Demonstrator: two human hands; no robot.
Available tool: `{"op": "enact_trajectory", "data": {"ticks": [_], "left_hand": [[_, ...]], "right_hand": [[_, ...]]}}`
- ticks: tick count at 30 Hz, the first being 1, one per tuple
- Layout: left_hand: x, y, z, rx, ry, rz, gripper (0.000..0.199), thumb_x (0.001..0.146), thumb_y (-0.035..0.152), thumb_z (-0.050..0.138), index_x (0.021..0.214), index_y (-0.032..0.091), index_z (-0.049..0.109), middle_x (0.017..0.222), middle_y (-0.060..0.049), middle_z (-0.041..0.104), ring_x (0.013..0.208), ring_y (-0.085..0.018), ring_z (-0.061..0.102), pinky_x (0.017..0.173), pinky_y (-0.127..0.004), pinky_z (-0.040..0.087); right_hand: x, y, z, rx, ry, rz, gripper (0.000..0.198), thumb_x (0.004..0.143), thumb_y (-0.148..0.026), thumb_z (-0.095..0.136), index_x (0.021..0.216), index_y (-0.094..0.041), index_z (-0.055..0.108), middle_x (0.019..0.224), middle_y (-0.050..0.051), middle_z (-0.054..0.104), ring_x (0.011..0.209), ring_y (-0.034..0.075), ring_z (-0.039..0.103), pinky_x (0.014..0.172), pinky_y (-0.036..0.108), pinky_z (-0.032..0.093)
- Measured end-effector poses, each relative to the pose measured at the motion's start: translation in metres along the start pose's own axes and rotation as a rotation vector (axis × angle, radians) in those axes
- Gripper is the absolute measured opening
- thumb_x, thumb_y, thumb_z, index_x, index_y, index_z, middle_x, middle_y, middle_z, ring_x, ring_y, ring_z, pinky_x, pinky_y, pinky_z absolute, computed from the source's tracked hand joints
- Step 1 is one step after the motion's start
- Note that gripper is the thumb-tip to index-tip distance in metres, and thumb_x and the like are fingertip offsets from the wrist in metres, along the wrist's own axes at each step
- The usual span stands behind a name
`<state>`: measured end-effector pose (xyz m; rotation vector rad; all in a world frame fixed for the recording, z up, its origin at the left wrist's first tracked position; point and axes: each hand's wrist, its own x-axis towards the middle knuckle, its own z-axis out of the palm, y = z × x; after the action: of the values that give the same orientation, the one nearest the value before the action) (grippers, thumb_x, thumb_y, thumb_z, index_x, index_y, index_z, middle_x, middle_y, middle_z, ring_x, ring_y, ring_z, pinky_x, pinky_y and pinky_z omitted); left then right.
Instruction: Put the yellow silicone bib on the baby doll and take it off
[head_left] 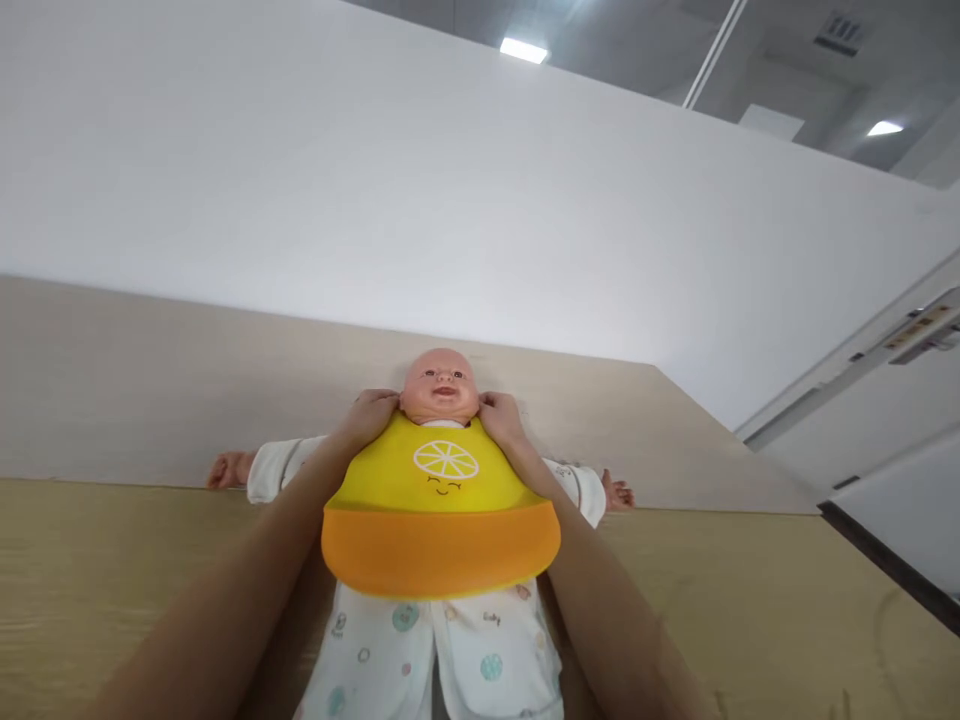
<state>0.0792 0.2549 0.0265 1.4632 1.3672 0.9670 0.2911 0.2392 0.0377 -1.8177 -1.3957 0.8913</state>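
Note:
A baby doll (442, 378) lies on its back with its arms spread out to both sides, dressed in white printed clothes (491, 640). Over its chest is a yellow bib (375, 470) with a white citrus slice, a smiling face and an orange catch pocket. My left hand (373, 414) is closed at the bib's upper edge, on the left side of the doll's neck. On the neck's other side, my right hand (500, 414) pinches the opposite upper edge. The fingertips of both hands are partly hidden beside the doll's head.
Beneath the doll is a beige surface (172, 385) with a tan wood-look part (750, 580) nearer me. A white wall panel (450, 200) rises behind its head. To the right stands a white door-like panel (892, 420) with metal fittings.

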Motion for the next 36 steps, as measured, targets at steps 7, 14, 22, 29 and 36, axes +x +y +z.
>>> {"op": "enact_trajectory", "data": {"ticks": [7, 14, 22, 29, 36], "left_hand": [[-0.004, 0.014, -0.004, -0.04, -0.037, -0.075, 0.016, 0.063, 0.025, 0.054, 0.064, 0.017, 0.068, 0.074, -0.005, 0.069, 0.082, -0.023, 0.061, 0.069, -0.026, 0.045], [-0.053, 0.032, -0.018, -0.514, -0.104, -0.225, 0.033, 0.063, 0.018, 0.063, 0.095, 0.016, 0.061, 0.076, -0.005, 0.069, 0.066, -0.018, 0.063, 0.062, -0.028, 0.05], [-0.078, 0.032, -0.026, -0.507, -0.207, -0.159, 0.04, 0.049, 0.032, 0.076, 0.082, 0.011, 0.067, 0.08, -0.008, 0.07, 0.071, -0.021, 0.063, 0.065, -0.032, 0.051], [-0.071, 0.048, -0.03, -0.276, 0.068, -0.134, 0.024, 0.049, 0.026, 0.073, 0.07, 0.015, 0.066, 0.076, -0.006, 0.069, 0.072, -0.02, 0.063, 0.062, -0.029, 0.049], [-0.056, 0.052, -0.02, 0.042, 0.218, -0.121, 0.005, 0.065, 0.021, 0.063, 0.065, 0.017, 0.064, 0.073, -0.005, 0.067, 0.077, -0.021, 0.063, 0.065, -0.03, 0.047]], "right_hand": [[-0.008, -0.002, -0.006, 0.134, -0.048, 0.055, 0.044, 0.072, -0.027, 0.041, 0.104, -0.005, 0.061, 0.098, 0.002, 0.059, 0.065, -0.009, 0.04, 0.063, 0.001, 0.025], [-0.059, 0.004, -0.029, 0.397, -0.217, 0.038, 0.06, 0.072, -0.038, 0.045, 0.122, -0.007, 0.05, 0.103, 0.005, 0.057, 0.068, -0.005, 0.049, 0.067, 0.005, 0.039], [-0.105, -0.002, -0.043, 0.575, -0.276, 0.072, 0.065, 0.062, -0.038, 0.062, 0.119, -0.009, 0.052, 0.11, 0.009, 0.055, 0.078, 0.0, 0.057, 0.072, 0.008, 0.046], [-0.093, -0.016, -0.038, 0.575, -0.154, 0.106, 0.061, 0.071, -0.02, 0.052, 0.131, -0.009, 0.046, 0.093, 0.006, 0.059, 0.069, -0.002, 0.056, 0.072, 0.009, 0.047], [-0.071, -0.014, -0.031, 0.463, -0.104, 0.122, 0.057, 0.075, -0.02, 0.048, 0.131, -0.008, 0.047, 0.089, 0.005, 0.059, 0.068, -0.005, 0.052, 0.072, 0.005, 0.044]]}}
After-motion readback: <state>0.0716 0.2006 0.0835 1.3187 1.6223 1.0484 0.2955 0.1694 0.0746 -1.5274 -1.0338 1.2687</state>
